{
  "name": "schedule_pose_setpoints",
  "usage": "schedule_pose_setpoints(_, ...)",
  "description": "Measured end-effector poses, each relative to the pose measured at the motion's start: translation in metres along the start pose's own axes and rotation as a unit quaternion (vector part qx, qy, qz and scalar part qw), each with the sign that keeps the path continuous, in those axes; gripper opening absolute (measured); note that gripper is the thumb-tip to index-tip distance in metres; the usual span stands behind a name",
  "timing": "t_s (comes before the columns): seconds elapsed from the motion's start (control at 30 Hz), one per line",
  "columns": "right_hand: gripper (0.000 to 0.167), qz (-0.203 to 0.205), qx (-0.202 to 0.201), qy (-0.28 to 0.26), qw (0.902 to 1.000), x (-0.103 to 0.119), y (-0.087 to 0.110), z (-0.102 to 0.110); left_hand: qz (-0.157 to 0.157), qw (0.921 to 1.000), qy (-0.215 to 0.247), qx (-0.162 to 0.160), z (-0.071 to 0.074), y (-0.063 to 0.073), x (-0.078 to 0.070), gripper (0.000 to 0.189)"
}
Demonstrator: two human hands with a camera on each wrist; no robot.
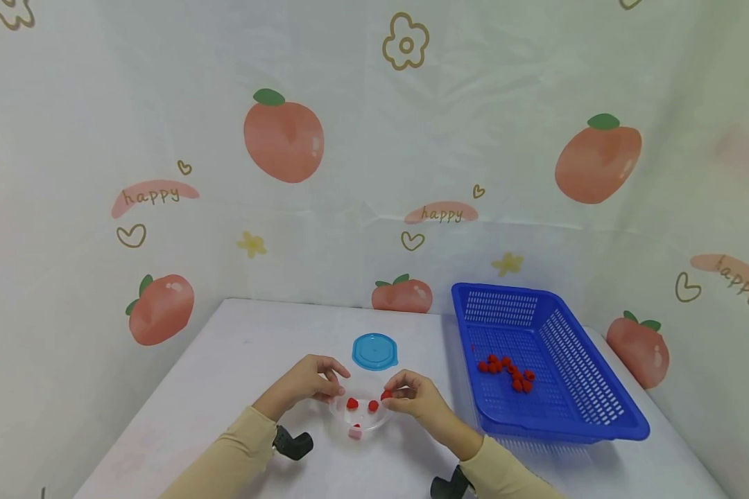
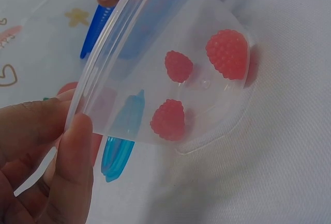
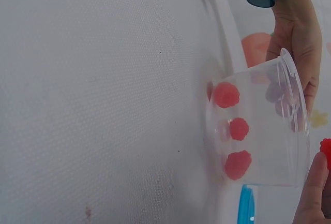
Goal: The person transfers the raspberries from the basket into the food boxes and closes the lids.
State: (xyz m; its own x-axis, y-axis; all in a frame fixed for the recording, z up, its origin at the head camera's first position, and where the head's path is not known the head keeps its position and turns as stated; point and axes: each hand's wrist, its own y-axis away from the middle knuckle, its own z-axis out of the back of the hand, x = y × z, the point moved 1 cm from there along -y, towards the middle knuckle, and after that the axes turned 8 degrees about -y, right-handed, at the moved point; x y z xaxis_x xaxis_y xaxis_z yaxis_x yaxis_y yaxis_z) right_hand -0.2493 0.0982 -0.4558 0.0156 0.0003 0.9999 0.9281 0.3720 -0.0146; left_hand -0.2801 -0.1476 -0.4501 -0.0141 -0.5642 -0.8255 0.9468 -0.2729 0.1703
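A clear plastic bowl point(image 2: 201, 111) stands on the table with three red raspberries inside; one raspberry point(image 2: 227, 53) lies against its far wall in the left wrist view. My left hand point(image 1: 308, 383) pinches the bowl's rim between thumb and fingers on the left side. At the right side of the rim, my right hand point(image 1: 419, 398) pinches another raspberry point(image 1: 386, 394) between thumb and fingertips. In the right wrist view that raspberry point(image 3: 326, 149) shows at the right edge, beside the bowl's opening.
Behind the bowl lies a round blue lid point(image 1: 375, 351). A blue plastic basket point(image 1: 564, 431) at the right holds several more raspberries point(image 1: 517, 380). The white table point(image 1: 181, 416) meets a wall cloth point(image 1: 343, 229) printed with fruit and flowers.
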Motion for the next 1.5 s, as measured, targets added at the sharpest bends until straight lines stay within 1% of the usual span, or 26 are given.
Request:
schedule_pose_setpoints(0.27, 0.026, -0.005, -0.007, 0.014, 0.9999, 0.0004, -0.0006, -0.0008, -0.001, 1.0, -0.002, -0.001, 0.0003, 0.0015, -0.0015, 0.027)
schedule_pose_setpoints(0.43, 0.027, -0.002, -0.005, 0.02, 0.9998, 0.0034, 0.0015, -0.0013, 0.0, 1.0, 0.0, 0.0, 0.0003, 0.0012, -0.0012, 0.026)
schedule_pose_setpoints(0.67, 0.028, -0.005, 0.0, 0.029, 0.9996, 0.004, 0.0016, -0.0008, -0.008, 1.0, 0.002, 0.002, 0.0008, 0.001, -0.0018, 0.027)
schedule_pose_setpoints(0.8, 0.028, -0.003, 0.002, 0.029, 0.9996, 0.0058, 0.002, -0.0014, -0.005, 1.0, 0.003, 0.003, 0.0006, 0.0001, -0.0012, 0.027)
schedule_pose_setpoints(0.97, 0.028, -0.003, 0.002, 0.034, 0.9994, 0.0031, 0.0, -0.0013, -0.003, 1.0, 0.005, 0.002, 0.0004, -0.0009, -0.0001, 0.027)
schedule_pose_setpoints(1.17, 0.029, -0.01, -0.001, 0.028, 0.9996, -0.0005, -0.0019, 0.0001, -0.004, 1.0, 0.001, 0.002, 0.0004, -0.0002, -0.0005, 0.027)
schedule_pose_setpoints(1.5, 0.029, -0.004, 0.008, 0.016, 0.9998, 0.0033, 0.0019, -0.0008, 0.001, 1.0, -0.001, -0.003, -0.0003, -0.0005, 0.0002, 0.027)
